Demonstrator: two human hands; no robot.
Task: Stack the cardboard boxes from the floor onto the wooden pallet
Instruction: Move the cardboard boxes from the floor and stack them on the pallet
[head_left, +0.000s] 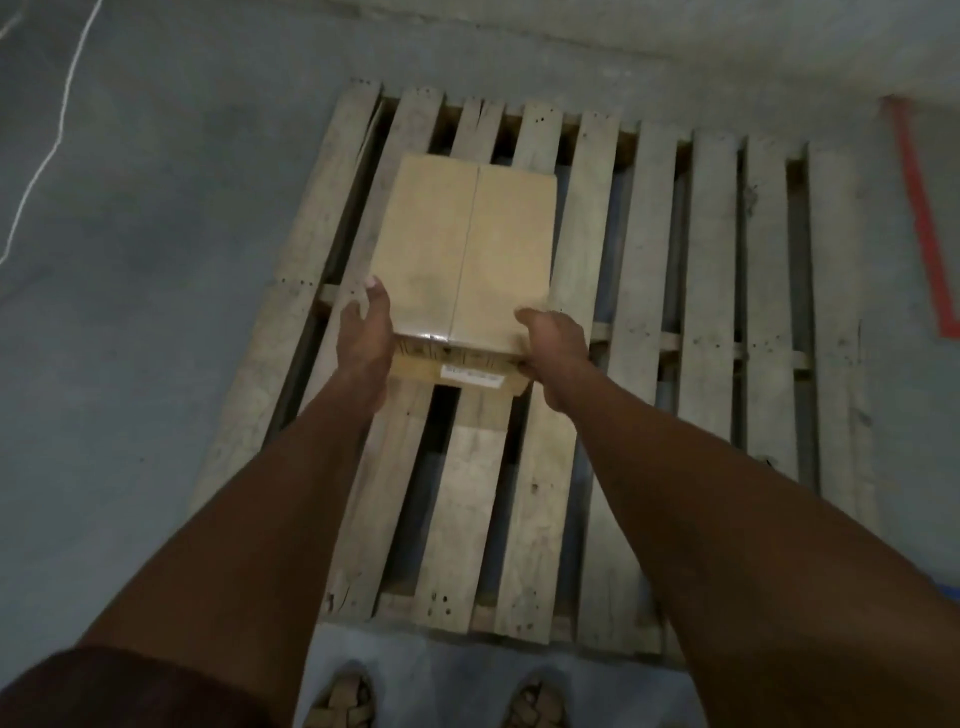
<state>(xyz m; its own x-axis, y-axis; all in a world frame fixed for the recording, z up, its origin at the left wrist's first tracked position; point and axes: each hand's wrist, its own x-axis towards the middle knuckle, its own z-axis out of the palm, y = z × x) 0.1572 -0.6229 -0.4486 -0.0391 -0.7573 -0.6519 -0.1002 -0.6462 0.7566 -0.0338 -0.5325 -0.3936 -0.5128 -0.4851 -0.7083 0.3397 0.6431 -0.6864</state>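
One tan cardboard box (467, 244), its top seam taped, sits on the left half of the wooden pallet (717, 322), with a white label on its near face. My left hand (363, 332) holds the box's near left corner, thumb up along the left side. Curled over the near right corner, my right hand (553, 343) grips that edge. Whether the box rests fully on the slats or is still carried is not clear.
The pallet lies on a grey concrete floor, its near edge just ahead of my sandalled feet (343, 701). A red tape line (924, 218) marks the floor at the right. A white cord (52, 130) trails across the floor at the far left.
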